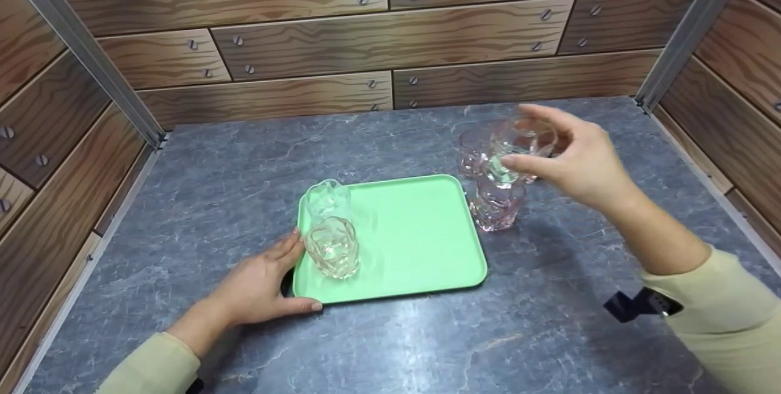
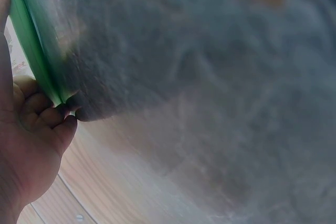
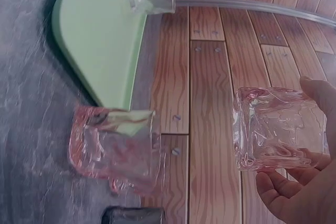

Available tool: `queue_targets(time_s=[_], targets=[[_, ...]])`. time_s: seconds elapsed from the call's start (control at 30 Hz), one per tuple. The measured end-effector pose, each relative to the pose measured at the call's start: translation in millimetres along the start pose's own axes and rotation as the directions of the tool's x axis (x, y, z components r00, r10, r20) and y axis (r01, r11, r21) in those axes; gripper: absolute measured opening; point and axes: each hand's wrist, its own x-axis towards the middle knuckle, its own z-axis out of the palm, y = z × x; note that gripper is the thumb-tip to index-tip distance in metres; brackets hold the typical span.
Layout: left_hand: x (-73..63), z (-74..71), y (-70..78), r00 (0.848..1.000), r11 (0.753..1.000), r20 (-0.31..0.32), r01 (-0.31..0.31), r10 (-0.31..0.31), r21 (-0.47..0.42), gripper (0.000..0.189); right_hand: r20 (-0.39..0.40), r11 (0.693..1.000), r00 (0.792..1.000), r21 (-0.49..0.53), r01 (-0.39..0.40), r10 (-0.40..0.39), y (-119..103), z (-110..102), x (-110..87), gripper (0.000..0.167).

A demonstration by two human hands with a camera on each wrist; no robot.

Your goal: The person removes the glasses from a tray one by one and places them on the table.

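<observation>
My right hand holds a clear, faintly pink glass tumbler between thumb and fingers. It is raised off the table beyond the tray's right side, overlapping other pink glasses in the head view. One pink glass stands close by the tray's right edge, and another is farther back, partly hidden. At the near left corner of the green tray, my left hand grips the rim, thumb along the front and fingers on the left side. Two clear glasses stand on the tray's left part.
Grey marbled tabletop surrounds the tray. Wood-patterned panels wall the back and both sides, with metal posts at the corners. A dark watch-like device is on the right sleeve.
</observation>
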Motion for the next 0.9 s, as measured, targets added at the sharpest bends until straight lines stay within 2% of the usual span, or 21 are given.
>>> queue_targets(time_s=[0.13,0.5,0.73,0.9], targets=[[0.4,1.5,-1.1,1.0,1.0,-0.012,-0.011,0.011,-0.001,0.121,-0.027,0.999,0.998,-0.02,-0.049,0.048,10.8,-8.4,-1.4,0.079],[0.5,1.8,-1.9,1.0,1.0,-0.004,0.005,-0.005,-0.002,0.122,-0.062,0.995,0.994,-0.029,-0.097,0.095,44.8,-22.8,-4.3,0.081],[0.2,0.8,-1.9,1.0,1.0,0.006,0.013,-0.013,-0.006,0.122,-0.073,0.986,0.985,-0.049,-0.162,0.158,60.5,-25.1,-9.1,0.083],[0.1,0.3,-1.7,1.0,1.0,0.013,0.015,-0.015,-0.007,0.123,-0.072,0.984,0.983,-0.05,-0.17,0.166,75.7,-26.7,-12.9,0.084]])
